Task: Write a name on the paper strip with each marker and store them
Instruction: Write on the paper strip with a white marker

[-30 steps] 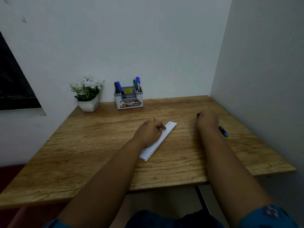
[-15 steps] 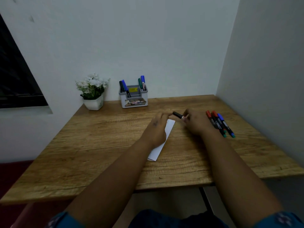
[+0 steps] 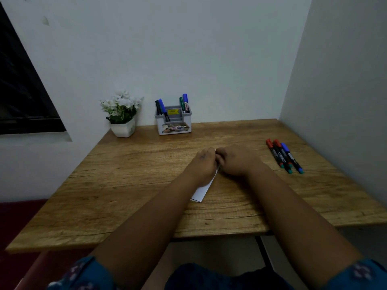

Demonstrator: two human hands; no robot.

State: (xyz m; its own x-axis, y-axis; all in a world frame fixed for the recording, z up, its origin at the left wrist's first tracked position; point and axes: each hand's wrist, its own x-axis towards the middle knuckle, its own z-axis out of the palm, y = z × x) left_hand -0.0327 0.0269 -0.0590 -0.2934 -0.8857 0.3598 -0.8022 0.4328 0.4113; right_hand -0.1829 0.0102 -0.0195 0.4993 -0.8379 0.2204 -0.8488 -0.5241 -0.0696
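A white paper strip (image 3: 200,193) lies slanted on the middle of the wooden table (image 3: 125,185); only its near end shows. My left hand (image 3: 204,162) rests on it with curled fingers. My right hand (image 3: 236,161) is closed and touches the left hand's fingertips over the strip's far end. The black marker it took hold of is hidden between the two hands. Three markers (image 3: 283,156), two with red caps and one with a blue cap, lie side by side to the right. A grey holder (image 3: 173,123) at the back carries several markers (image 3: 162,108).
A white pot of white flowers (image 3: 122,115) stands left of the holder against the back wall. A side wall (image 3: 335,101) runs close along the table's right edge. A dark window (image 3: 21,91) is at the left.
My right hand left the markers at the right with a black marker and came to the left hand over the strip. The three other markers came into view.
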